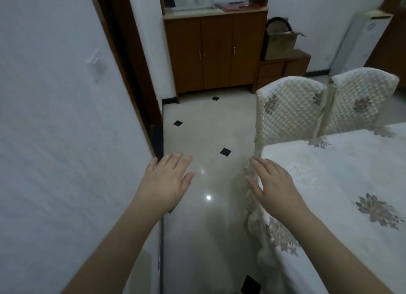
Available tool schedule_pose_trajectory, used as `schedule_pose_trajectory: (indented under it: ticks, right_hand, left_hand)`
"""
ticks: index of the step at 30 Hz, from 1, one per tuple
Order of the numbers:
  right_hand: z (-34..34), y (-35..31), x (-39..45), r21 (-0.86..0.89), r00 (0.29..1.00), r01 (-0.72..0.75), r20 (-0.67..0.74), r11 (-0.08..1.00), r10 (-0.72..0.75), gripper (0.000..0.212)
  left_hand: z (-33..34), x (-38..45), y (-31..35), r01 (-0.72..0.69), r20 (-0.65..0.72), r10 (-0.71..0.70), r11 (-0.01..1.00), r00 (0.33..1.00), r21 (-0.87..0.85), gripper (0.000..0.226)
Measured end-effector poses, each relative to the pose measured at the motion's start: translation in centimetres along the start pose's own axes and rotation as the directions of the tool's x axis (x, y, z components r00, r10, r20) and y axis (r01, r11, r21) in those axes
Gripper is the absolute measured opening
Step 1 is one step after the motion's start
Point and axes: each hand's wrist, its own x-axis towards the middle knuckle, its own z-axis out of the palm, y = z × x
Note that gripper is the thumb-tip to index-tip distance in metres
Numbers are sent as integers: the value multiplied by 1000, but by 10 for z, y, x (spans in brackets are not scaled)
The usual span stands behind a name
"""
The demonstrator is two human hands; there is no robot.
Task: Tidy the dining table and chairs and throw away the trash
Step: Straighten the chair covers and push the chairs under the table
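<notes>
Both hands were out flat, fingers relaxed and holding nothing, the right hand (272, 181) hovering at the near-left corner of the cloth-covered desk (334, 175), nearer than the left hand (169, 179) to the two quilted chairs (292, 113) lined up farther right.

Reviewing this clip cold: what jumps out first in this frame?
Two bare hands reach forward, fingers spread and holding nothing: the left hand over the glossy tiled floor, the right hand at the corner of the dining table, which wears a pale floral cloth. Behind the table stand two chairs in quilted covers, and a brown wooden cabinet closes the far end.
</notes>
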Motion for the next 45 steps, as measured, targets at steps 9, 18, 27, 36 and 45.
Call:
schedule_pose_trajectory:
  ticks: [9,18,27,36,45]
  right_hand:
    - [5,-13,147,89,993,120,-30,989,-118,61]
    - [32,-87,311,13,969,248,-4,969,-248,75]
    - [42,-66,428,-77,998,64,-13,995,-66,73]
    - [55,-3,543,-100,1000,-10,-12,995,8,66]
    - [55,90,680,-118,999,-50,-3,992,50,66]
  left_hand:
    - [-10,90,-60,119,-44,-120,993,992,-19,57]
    - [9,211,-151,204,-19,-205,978,979,-45,73]
    - [20,352,-217,101,18,-100,995,995,-5,64]
    - [55,515,-202,-32,51,34,999,998,-41,79]
    - [66,683,-192,-103,96,98,994,990,43,69]
